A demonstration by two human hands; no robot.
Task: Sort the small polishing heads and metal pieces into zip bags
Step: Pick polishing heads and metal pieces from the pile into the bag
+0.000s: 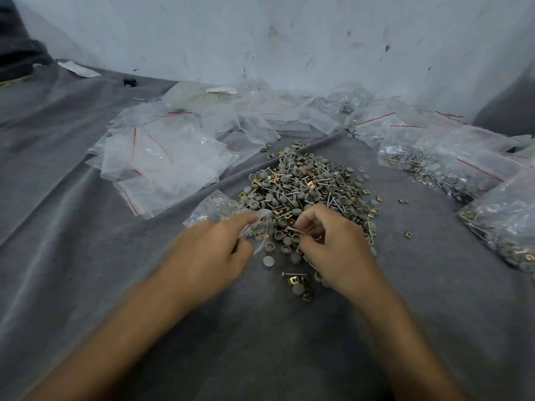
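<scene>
- Grey cloth covers the whole work surface and runs up to a scuffed white wall; its soft nap probably keeps small parts from rolling off.
- Beyond the left hand's grip lies a loose spread of empty zip bags, within reach for refills.
- Beyond and to the right of the right hand's grip, filled bags lie apart, likely so that done work stays out of the heap.
- Just beyond both grips sits the heap of grey polishing heads, brass-coloured clips and thin pins, still large, so I judge much sorting is left.
- Left hand pinches the mouth of a clear zip bag, apparently holding it ready to take parts.
- Right hand, fingers curled close, pinches a thin metal pin at the heap's near edge, right beside the bag's mouth.
- Behind that grip, near the wrist, lies a small cluster of a head, clips and a pin.
</scene>
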